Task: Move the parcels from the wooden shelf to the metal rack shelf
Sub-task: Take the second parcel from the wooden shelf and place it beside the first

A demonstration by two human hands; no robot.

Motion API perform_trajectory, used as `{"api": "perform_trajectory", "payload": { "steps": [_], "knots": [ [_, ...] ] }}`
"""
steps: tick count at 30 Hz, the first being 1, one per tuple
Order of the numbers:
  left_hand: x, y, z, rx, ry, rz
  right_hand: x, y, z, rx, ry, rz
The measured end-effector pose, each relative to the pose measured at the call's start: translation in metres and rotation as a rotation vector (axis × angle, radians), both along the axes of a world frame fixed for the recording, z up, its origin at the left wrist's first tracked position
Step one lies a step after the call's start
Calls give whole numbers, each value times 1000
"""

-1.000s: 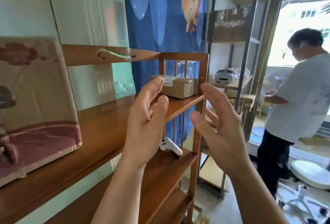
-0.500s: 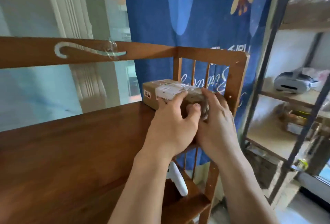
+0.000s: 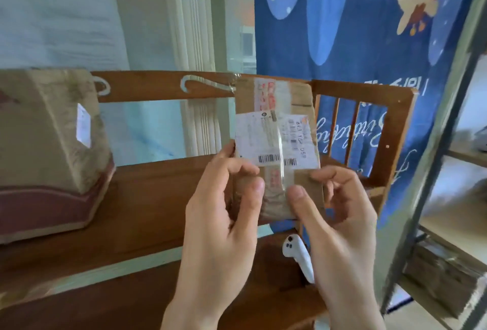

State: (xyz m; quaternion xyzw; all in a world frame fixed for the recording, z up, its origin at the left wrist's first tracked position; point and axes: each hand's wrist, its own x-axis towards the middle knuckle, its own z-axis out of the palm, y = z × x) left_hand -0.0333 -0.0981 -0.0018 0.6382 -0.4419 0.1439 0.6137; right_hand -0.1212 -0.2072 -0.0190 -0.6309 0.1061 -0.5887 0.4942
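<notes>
Just one view here, a wide-angle cam on the person's head, looking forward and a bit down over both forearms. It sits really close: the left hand [image 3: 224, 213] and right hand [image 3: 340, 227] fill the lower middle, raised in front of the lens with a small parcel [image 3: 276, 129] between them. Straight ahead is the wooden shelf [image 3: 147, 198], seen from just above its top board. The metal rack [image 3: 432, 171] cuts in along the right edge, with a blue curtain [image 3: 355, 26] behind. The edges bend noticeably from the wide lens, and there's no second view to compare against.
</notes>
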Motion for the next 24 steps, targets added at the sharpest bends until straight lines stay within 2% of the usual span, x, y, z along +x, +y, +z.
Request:
{"api": "perform_trajectory", "payload": {
  "steps": [6,10,15,19,24],
  "knots": [
    [-14,113,-27,-155,87,11,-7,105,-20,93,-96,191],
    [-30,195,-32,-217,99,-6,-22,182,-25,89,-87,316],
    [-45,301,-52,-290,288,-86,-38,288,-41,6,4,397],
    [-51,370,-47,-356,443,-161,-43,323,-34,30,58,545],
    [-46,442,-42,-548,517,-9,-33,347,-8,188,-20,651]
  ]
}}
